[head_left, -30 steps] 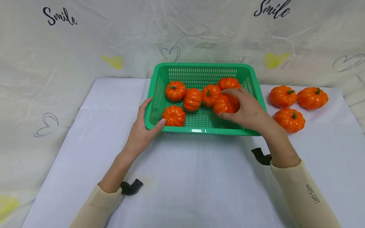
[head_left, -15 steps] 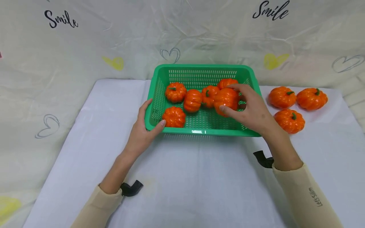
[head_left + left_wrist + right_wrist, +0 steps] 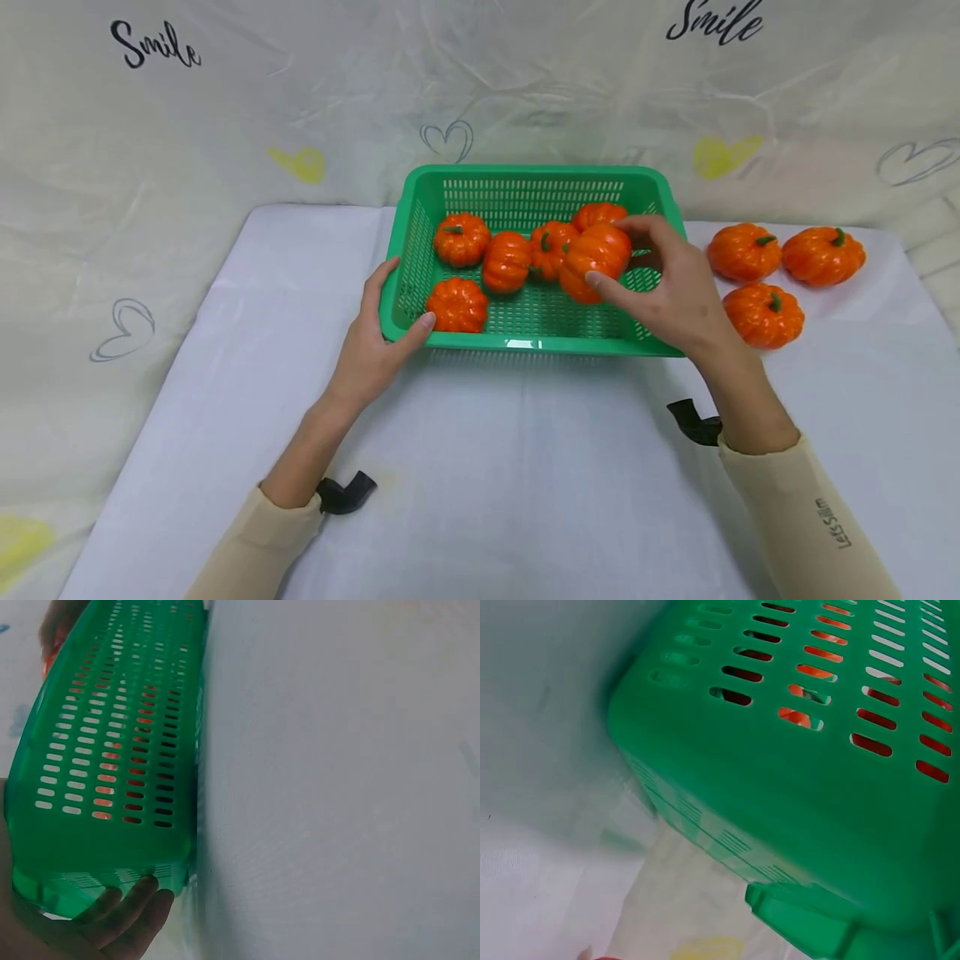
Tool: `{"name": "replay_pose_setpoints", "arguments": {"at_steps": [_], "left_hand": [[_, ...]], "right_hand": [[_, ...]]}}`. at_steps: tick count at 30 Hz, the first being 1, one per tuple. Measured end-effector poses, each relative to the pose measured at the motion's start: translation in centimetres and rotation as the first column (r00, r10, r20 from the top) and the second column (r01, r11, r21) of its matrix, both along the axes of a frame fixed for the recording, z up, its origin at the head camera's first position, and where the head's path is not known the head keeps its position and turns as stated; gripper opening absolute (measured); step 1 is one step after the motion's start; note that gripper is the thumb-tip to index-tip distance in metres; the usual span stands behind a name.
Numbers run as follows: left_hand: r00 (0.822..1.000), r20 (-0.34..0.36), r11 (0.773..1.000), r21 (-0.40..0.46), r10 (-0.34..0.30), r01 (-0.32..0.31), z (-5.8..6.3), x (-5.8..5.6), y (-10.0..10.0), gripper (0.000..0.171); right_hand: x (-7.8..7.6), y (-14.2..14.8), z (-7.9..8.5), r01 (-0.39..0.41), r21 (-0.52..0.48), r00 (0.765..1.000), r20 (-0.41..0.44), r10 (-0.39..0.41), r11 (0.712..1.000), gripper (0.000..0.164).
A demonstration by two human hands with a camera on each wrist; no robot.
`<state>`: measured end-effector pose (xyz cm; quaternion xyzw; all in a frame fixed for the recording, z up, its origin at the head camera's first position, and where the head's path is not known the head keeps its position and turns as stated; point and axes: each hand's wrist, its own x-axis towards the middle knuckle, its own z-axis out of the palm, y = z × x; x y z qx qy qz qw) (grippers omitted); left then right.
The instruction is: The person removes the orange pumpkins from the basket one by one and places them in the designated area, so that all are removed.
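Note:
A green plastic basket with slotted walls stands at the back of the table, with several small orange pumpkins in it. My left hand grips its left end, thumb over the front rim. In the left wrist view, fingers press against the outside of the end wall. Over the basket's right half, my right hand holds a ribbed pumpkin between thumb and fingers. Beside it sit a pumpkin with a green stem and another pumpkin behind. The right wrist view mainly shows the basket wall.
Three pumpkins lie on the table right of the basket: one pumpkin near its corner, another pumpkin farther right, a third pumpkin in front. A white cloth covers the table. Behind hangs a pale printed sheet.
My right hand has shifted slightly right, and the pumpkin in it has risen and turned, overlapping the neighbouring ones less. My left hand and the basket have stayed in place.

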<state>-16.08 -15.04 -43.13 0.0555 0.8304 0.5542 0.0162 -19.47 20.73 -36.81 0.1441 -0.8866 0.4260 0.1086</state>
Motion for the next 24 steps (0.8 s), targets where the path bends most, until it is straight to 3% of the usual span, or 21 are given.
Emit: {"name": "replay_pose_setpoints", "arguments": {"at_steps": [8,17,24], "left_hand": [[1.0,0.01,1.0,0.0,0.0,0.0,0.04,-0.12,-0.04,0.081],[1.0,0.009,1.0,0.004,-0.001,0.001,0.07,-0.14,-0.04,0.082],[1.0,0.01,1.0,0.001,0.003,-0.003,-0.02,-0.13,-0.09,0.082]], "right_hand": [[-0.09,-0.07,0.16,0.031,-0.049,0.999,-0.008,-0.031,0.998,0.068],[-0.1,0.04,0.15,0.077,0.006,0.997,-0.03,-0.077,0.997,0.07],[-0.11,0.07,0.21,0.065,-0.063,0.998,0.009,-0.064,0.996,0.073]]}}
